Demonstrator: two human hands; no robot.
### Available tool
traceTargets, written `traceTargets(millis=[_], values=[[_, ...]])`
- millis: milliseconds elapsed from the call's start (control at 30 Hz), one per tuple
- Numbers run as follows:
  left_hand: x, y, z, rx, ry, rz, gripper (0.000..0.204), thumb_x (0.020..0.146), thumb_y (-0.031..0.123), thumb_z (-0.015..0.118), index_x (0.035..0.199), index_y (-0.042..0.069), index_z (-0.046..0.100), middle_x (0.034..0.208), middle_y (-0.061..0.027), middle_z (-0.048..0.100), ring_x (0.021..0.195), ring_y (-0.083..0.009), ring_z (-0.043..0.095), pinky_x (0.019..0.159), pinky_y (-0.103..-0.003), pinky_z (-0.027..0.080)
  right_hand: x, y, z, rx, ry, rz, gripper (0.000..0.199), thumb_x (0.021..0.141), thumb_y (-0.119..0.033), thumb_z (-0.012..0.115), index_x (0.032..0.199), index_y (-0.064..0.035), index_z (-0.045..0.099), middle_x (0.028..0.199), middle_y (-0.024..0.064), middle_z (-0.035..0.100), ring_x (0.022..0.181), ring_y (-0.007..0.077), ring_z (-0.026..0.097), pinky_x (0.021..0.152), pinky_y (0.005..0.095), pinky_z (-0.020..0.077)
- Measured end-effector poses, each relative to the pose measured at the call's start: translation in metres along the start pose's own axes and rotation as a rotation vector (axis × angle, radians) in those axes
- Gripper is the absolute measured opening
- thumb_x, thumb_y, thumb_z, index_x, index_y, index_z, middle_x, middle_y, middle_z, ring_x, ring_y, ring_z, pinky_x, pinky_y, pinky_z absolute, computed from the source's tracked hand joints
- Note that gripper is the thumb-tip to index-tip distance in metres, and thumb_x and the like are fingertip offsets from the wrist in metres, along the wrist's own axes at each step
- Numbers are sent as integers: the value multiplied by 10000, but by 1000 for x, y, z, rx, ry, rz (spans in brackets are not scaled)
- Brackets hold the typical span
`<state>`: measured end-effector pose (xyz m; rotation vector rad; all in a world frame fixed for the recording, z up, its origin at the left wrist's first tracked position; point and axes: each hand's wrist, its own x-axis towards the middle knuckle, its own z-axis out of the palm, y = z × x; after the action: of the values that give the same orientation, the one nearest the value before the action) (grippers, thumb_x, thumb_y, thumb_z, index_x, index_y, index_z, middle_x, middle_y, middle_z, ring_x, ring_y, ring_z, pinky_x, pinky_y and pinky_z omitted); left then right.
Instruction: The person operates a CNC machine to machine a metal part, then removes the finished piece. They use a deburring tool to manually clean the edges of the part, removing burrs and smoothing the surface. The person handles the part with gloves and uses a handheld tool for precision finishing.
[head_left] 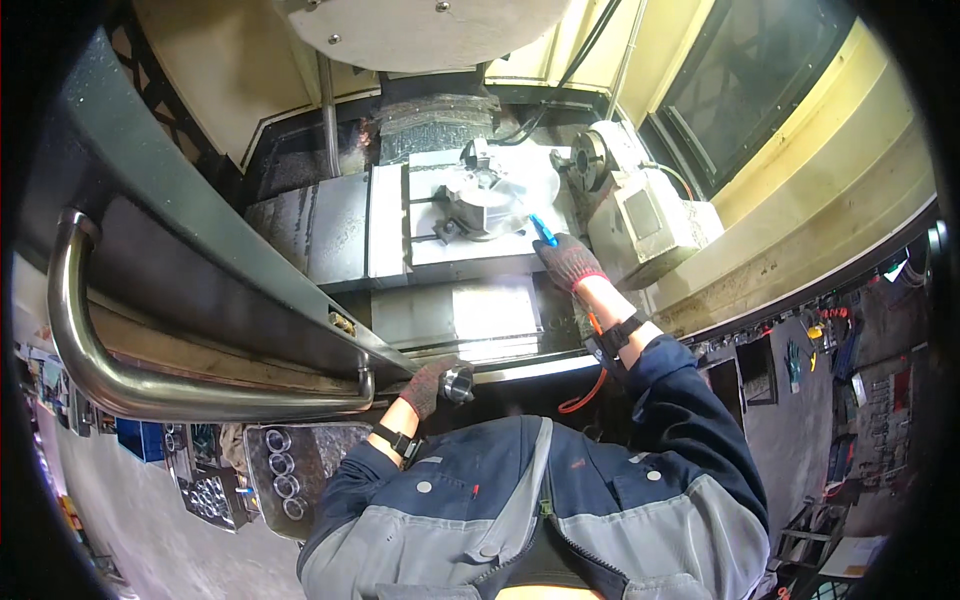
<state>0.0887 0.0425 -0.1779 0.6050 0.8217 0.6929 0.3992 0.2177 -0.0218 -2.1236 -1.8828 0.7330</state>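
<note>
My gloved right hand (570, 262) is closed round a blue air blow gun (543, 230), its tip toward a three-jaw chuck (485, 212) on the machine table. From the gun an orange hose (584, 402) runs down past my wrist. A pale, hazy blur covers the chuck's right side, so detail there is lost. Low at the machine's front edge, my gloved left hand (425, 388) grips a shiny metal ring (457, 384), clear of the chuck.
Right of the chuck stands a rotary unit (640, 215) with a round face. A rounded spindle cover (430, 30) hangs above. The door's thick handle (75, 300) curves along my left. Below it, a tray (262, 470) holds several metal rings.
</note>
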Motion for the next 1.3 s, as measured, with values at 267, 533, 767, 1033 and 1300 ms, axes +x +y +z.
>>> traceTargets(millis=[267,533,767,1033,1300], values=[[4,-2,-5,10,-44,48,351,1060,265,480,1168,25,712,1023,-136,734,886,-263,743,759,-413,638,15,19,8,4,27,-11,515,954,-468,604,1144,6,673,987,275,719,974,425,703,848,514,515],[5,5,3,-133,35,-95,492,1009,484,525,1133,41,700,1024,-177,752,853,-315,748,681,-399,591,-6,27,-5,145,47,-35,429,972,-373,585,1181,-2,639,858,209,682,766,329,691,736,461,527],[-4,17,35,-429,87,-106,565,1003,561,468,1258,88,643,1147,-215,723,910,-371,730,626,-375,542,-148,95,-24,138,2,-124,420,957,-351,617,1254,-54,630,1101,298,681,1061,475,655,907,499,521],[25,11,67,-404,99,-127,623,991,653,414,1159,104,654,976,-146,736,495,-187,512,429,-305,383,-359,235,-11,81,179,290,522,875,-405,720,1300,-123,606,1160,237,701,1075,457,668,905,514,545],[39,6,157,-260,278,-122,530,934,647,533,1010,139,664,823,-66,702,481,-137,479,400,-260,333,-511,359,44,256,544,564,428,740,-123,792,1148,-45,688,1118,206,715,1088,408,669,943,453,539]])
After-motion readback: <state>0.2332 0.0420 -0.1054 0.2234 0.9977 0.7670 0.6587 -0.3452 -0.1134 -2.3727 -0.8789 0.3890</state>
